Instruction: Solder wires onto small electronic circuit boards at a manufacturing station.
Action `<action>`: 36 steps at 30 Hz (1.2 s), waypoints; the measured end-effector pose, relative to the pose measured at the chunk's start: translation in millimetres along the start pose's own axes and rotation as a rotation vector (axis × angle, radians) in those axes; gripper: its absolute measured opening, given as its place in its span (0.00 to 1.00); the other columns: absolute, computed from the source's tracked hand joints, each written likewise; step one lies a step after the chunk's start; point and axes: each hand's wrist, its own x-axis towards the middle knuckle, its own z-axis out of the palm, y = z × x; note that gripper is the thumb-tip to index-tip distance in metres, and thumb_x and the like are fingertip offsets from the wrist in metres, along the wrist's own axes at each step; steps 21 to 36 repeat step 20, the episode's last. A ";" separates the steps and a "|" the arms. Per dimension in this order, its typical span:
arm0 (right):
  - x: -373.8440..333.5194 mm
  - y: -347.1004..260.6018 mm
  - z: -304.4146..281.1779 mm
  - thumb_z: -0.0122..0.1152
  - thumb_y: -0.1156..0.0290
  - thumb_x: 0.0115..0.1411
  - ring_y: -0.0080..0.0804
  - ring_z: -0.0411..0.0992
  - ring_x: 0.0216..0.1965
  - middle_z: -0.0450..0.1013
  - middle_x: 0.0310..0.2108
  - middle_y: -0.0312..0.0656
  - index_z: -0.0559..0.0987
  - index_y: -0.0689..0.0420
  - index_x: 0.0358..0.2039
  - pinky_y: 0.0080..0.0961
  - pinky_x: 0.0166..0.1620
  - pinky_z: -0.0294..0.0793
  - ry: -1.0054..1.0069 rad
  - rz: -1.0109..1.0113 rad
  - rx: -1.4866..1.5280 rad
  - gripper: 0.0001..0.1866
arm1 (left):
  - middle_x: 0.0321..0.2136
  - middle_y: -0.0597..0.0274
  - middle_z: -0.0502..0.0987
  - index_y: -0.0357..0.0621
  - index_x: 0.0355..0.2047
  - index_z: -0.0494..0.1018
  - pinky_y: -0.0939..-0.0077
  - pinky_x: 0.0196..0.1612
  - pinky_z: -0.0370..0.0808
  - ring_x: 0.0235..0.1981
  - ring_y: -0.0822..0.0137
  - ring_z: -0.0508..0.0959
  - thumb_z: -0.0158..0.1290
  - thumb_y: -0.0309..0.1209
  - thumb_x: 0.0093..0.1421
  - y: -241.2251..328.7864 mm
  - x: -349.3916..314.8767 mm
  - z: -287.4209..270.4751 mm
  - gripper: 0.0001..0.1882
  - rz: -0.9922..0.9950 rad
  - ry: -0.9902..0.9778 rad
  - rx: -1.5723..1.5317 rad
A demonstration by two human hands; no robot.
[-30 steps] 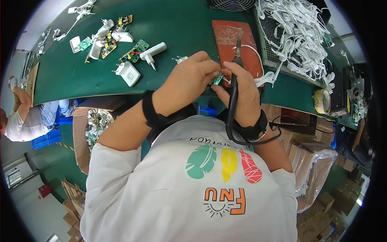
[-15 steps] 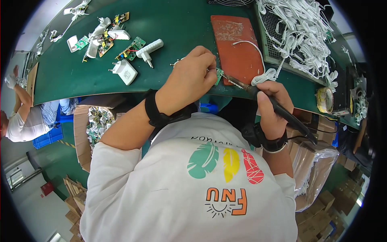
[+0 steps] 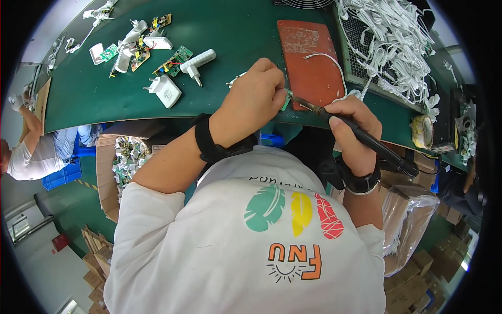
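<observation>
My left hand (image 3: 253, 99) is closed at the table's near edge, its fingers pinching a small green circuit board (image 3: 286, 99). Most of that board is hidden behind the fingers. In my right hand (image 3: 358, 133) is a black soldering iron (image 3: 381, 148), gripped like a pen, with its tip at the board. A white part (image 3: 234, 79) pokes out beyond my left hand, mostly covered by it. Just past my right hand lies a coiled white cable (image 3: 356, 94), its loose end running over a red-brown mat (image 3: 312, 65).
White plug housings (image 3: 166, 91) and circuit boards (image 3: 178, 58) lie on the left of the green table (image 3: 230, 31). A mesh tray (image 3: 351, 47) heaped with white cables stands at right, near a tape roll (image 3: 421, 130). A box of parts (image 3: 107, 178) sits below left. Another person (image 3: 36, 152) is far left.
The soldering iron's rear end has swung up and outward, while its tip stays at the board. My right hand now covers more of the coiled cable. The whole view has shifted slightly.
</observation>
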 end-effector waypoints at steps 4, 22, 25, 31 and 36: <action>-3.4 -0.1 -0.1 0.52 0.79 0.47 0.17 0.61 0.25 0.68 0.25 0.35 0.75 0.64 0.30 0.14 0.30 0.59 0.088 0.050 0.002 0.08 | 0.32 0.56 0.71 0.34 0.25 0.69 0.72 0.29 0.72 0.26 0.60 0.74 0.51 0.23 0.50 -2.0 -0.5 -1.3 0.04 -0.005 0.038 -0.002; -0.3 2.8 1.3 0.56 0.78 0.49 0.19 0.64 0.24 0.69 0.23 0.36 0.76 0.63 0.30 0.16 0.30 0.63 0.072 0.043 0.031 0.07 | 0.33 0.54 0.71 0.37 0.26 0.71 0.69 0.29 0.72 0.26 0.59 0.75 0.54 0.28 0.51 3.6 0.1 5.1 0.06 0.101 0.011 0.140; -0.3 2.8 1.3 0.56 0.78 0.49 0.19 0.64 0.24 0.69 0.23 0.36 0.76 0.63 0.30 0.16 0.30 0.63 0.072 0.043 0.031 0.07 | 0.33 0.54 0.71 0.37 0.26 0.71 0.69 0.29 0.72 0.26 0.59 0.75 0.54 0.28 0.51 3.6 0.1 5.1 0.06 0.101 0.011 0.140; -0.3 2.8 1.3 0.56 0.78 0.49 0.19 0.64 0.24 0.69 0.23 0.36 0.76 0.63 0.30 0.16 0.30 0.63 0.072 0.043 0.031 0.07 | 0.33 0.54 0.71 0.37 0.26 0.71 0.69 0.29 0.72 0.26 0.59 0.75 0.54 0.28 0.51 3.6 0.1 5.1 0.06 0.101 0.011 0.140; -0.3 2.8 1.3 0.56 0.78 0.49 0.19 0.64 0.24 0.69 0.23 0.36 0.76 0.63 0.30 0.16 0.30 0.63 0.072 0.043 0.031 0.07 | 0.33 0.54 0.71 0.37 0.26 0.71 0.69 0.29 0.72 0.26 0.59 0.75 0.54 0.28 0.51 3.6 0.1 5.1 0.06 0.101 0.011 0.140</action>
